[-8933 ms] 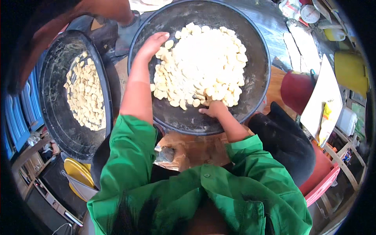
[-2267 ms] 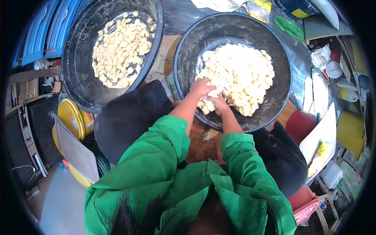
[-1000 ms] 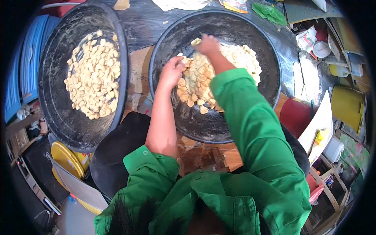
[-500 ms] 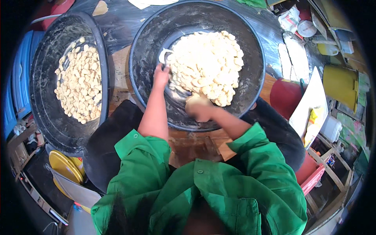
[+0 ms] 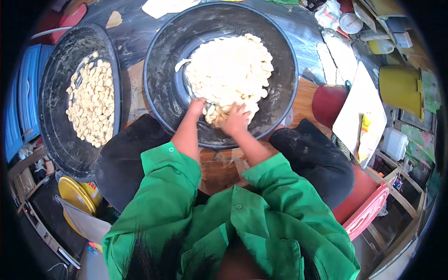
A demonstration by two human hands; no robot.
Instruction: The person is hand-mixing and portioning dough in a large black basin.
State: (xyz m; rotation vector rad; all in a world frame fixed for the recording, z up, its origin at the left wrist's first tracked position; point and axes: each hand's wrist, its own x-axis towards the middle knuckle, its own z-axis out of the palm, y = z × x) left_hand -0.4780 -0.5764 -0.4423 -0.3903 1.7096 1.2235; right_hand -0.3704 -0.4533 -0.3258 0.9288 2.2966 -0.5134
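A heap of small pale pieces, dough-like in look (image 5: 228, 65), fills the middle of a round black basin (image 5: 161, 46) before me. Its top is washed out by glare. My right hand (image 5: 236, 120) lies on the heap's near edge with its fingers spread over the pieces. Close beside it on the left, my left hand (image 5: 198, 106) reaches into the same edge, fingers curled in; whatever they grip is hidden. A thin white curled strip (image 5: 182, 64) sticks out from the heap's left side.
At the left, a second black basin (image 5: 51, 112) holds a smaller load of similar pieces (image 5: 93, 102). A white board (image 5: 347, 109) with a yellow packet (image 5: 365, 128) leans at the right, near a red container (image 5: 326, 105) and a yellow bucket (image 5: 399, 88). My knees flank the basin.
My left hand has come down from the heap's left side to its near edge. My right hand, closed and blurred before, now spreads over the pieces. The view has shifted slightly.
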